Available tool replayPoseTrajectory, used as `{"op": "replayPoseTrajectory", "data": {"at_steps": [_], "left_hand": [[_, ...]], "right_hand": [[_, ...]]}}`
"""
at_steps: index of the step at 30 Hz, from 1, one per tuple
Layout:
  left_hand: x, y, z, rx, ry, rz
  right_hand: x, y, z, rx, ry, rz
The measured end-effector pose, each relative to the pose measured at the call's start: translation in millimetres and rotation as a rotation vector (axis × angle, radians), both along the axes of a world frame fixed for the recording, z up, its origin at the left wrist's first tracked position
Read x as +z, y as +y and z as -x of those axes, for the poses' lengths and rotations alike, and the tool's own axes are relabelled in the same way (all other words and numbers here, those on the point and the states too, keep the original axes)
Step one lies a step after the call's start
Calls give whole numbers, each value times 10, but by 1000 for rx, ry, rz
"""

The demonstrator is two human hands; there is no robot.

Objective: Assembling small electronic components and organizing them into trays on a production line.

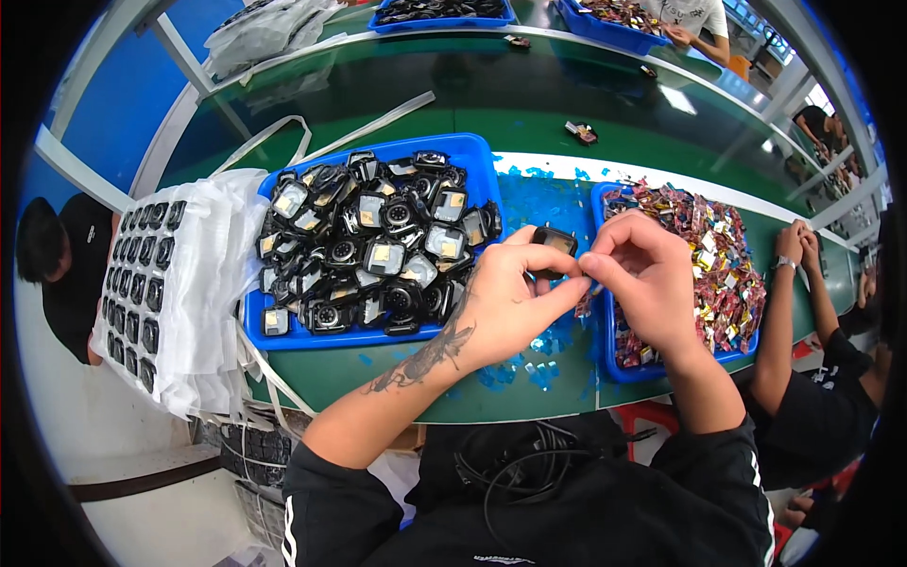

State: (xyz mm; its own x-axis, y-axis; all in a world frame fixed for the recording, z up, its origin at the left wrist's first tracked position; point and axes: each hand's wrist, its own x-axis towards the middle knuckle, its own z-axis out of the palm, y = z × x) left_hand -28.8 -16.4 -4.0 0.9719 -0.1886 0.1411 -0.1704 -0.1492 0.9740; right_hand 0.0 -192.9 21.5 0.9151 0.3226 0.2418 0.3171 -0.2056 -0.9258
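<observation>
The small black part (553,248) is half hidden behind the left hand (515,302) and right hand (638,279); what the fingertips pinch between them is too small to tell, perhaps a film tab. The right blue tray (661,369) is partly covered by the right hand. Far bins (439,17) are cut off at the top edge.

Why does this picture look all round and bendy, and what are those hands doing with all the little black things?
The camera sits on a person's head and looks down through a very wide lens, so straight edges bend. The two hands belong to that person. The left hand holds a small black square part, and the right hand pinches something tiny beside it, too small to tell. On the green table stand a blue tray full of similar black parts, another blue bin of shiny colourful scraps, and white trays of parts stacked at the left. Another person's arm rests at the right.
</observation>
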Motion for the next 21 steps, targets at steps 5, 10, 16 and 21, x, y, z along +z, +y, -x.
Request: {"op": "replayPoseTrajectory", "data": {"at_steps": [5, 10, 16, 21], "left_hand": [[-128, -14, -27, 8, 37, 85], [-84, -48, -15, 26, 46, 69], [-124, -40, -33, 16, 7, 66], [-107, -52, -13, 43, -16, 2]], "right_hand": [[-9, 26, 67, -20, -432, 273], [-60, -97, 21, -134, -103, 23], [-26, -88, 14, -14, -195, 151], [-11, -38, 37, -12, -375, 337]]}}
